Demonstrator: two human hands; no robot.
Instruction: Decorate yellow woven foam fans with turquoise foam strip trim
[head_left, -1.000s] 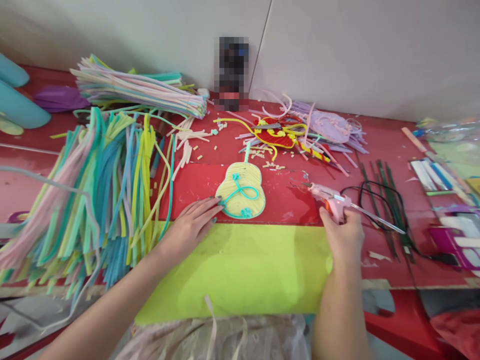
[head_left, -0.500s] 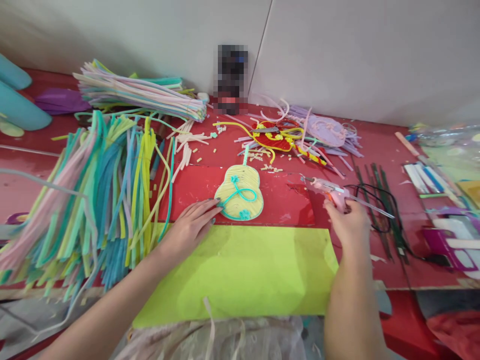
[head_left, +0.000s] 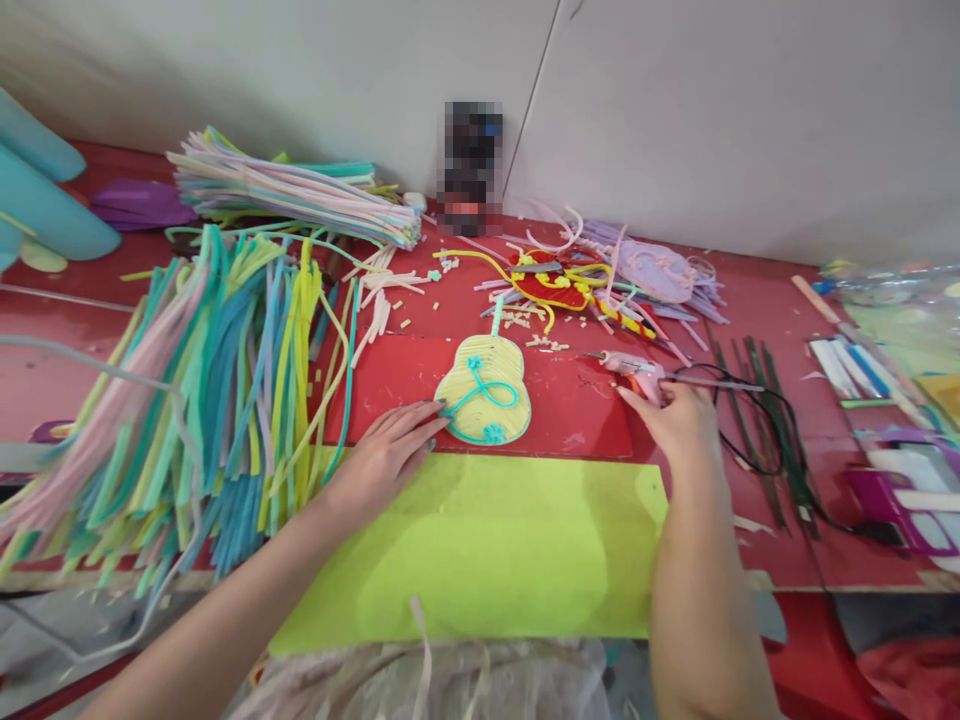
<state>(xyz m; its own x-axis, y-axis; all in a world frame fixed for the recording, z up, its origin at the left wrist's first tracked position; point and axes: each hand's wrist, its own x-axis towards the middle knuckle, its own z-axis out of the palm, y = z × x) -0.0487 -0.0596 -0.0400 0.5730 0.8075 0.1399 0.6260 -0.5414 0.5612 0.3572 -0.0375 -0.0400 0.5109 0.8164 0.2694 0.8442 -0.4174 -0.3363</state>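
A pale yellow guitar shape [head_left: 480, 400] made of pipe cleaners lies on a red mat, with a turquoise looped stem and small turquoise flowers on it. My left hand [head_left: 386, 450] rests flat to its left, fingers stretched out, their tips touching the guitar's lower left edge by the turquoise line. To the right, my right hand [head_left: 675, 410] is around a pink glue gun [head_left: 634, 370]. The nozzle points left toward the guitar, and a clear glue stick sticks out behind. The thumb is under the gun; part of the grip is hidden by the hand.
Bundles of pastel pipe cleaners [head_left: 225, 400] fill the left side, with another bundle [head_left: 300, 190] behind. Yellow-green sheet [head_left: 480, 550] lies in front. Scraps and a red-and-yellow piece [head_left: 551, 285] lie at the back. A black cable [head_left: 795, 440] and dark green stems are at right.
My right hand and the glue gun have shifted left and slightly up, and the gun lies more level. My left hand stays at the guitar's edge. The view has shifted slightly.
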